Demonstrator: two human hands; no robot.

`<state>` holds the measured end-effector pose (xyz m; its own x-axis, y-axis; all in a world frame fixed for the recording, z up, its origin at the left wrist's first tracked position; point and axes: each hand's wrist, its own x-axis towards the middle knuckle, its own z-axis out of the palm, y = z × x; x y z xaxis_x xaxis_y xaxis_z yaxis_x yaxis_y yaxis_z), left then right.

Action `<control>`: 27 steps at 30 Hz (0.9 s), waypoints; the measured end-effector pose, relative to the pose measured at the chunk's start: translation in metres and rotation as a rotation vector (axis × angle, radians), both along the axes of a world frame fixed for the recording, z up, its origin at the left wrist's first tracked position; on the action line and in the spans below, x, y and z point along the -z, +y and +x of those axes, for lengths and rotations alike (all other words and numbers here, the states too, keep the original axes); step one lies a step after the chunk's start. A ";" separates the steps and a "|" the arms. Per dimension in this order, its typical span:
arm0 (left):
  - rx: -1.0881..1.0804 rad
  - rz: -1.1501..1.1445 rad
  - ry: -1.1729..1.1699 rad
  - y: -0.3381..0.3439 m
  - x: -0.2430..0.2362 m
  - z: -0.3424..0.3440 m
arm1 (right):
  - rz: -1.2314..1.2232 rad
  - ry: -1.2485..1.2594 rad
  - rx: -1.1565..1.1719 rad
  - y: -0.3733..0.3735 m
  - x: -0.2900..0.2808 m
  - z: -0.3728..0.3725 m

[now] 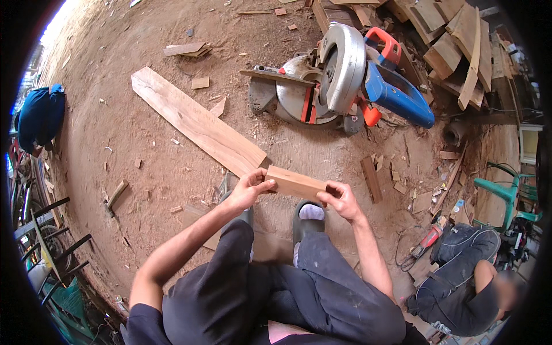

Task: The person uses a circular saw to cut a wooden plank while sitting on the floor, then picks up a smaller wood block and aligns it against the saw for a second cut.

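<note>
Both hands are holding a short wooden block (295,183) out in front of the knees, clear of the dirt floor (115,132). The left hand (248,190) is clamped on the block's left end, thumb lying on top and fingers curling beneath; the right hand (340,200) is pinching the right end between fingertips and thumb. The block is spanning the gap between them, tilting slightly down toward the right hand.

Just beyond the left hand a long plank (195,122) is lying flat on the ground, its near end almost reaching the block. Further out, ahead of both hands, a miter saw (339,80) with a blue motor housing is sitting among sawdust and offcuts — a stack of scrap boards (454,46) is piling up behind it. Directly below the block a sandalled foot (310,214) is resting on the floor. Well to the right of the right hand another person (460,287) in dark clothes is sitting low, with a red power tool (428,238) lying between.
</note>
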<state>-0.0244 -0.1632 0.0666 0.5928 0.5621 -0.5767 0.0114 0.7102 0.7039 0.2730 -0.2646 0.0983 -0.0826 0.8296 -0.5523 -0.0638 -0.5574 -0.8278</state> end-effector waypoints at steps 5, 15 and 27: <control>-0.219 -0.048 0.004 0.000 0.015 0.003 | 0.228 -0.730 -0.105 0.049 0.012 0.040; -0.028 0.085 0.040 0.014 0.017 0.000 | 0.863 -1.176 -0.046 0.145 0.104 0.122; -0.065 0.079 0.068 -0.001 0.041 -0.018 | 0.499 -1.070 -0.031 0.104 0.054 0.100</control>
<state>-0.0427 -0.1638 0.0254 0.5145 0.6432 -0.5670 0.0170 0.6535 0.7568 0.3726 -0.1603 0.0440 0.2015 0.9790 0.0319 0.8025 -0.1463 -0.5784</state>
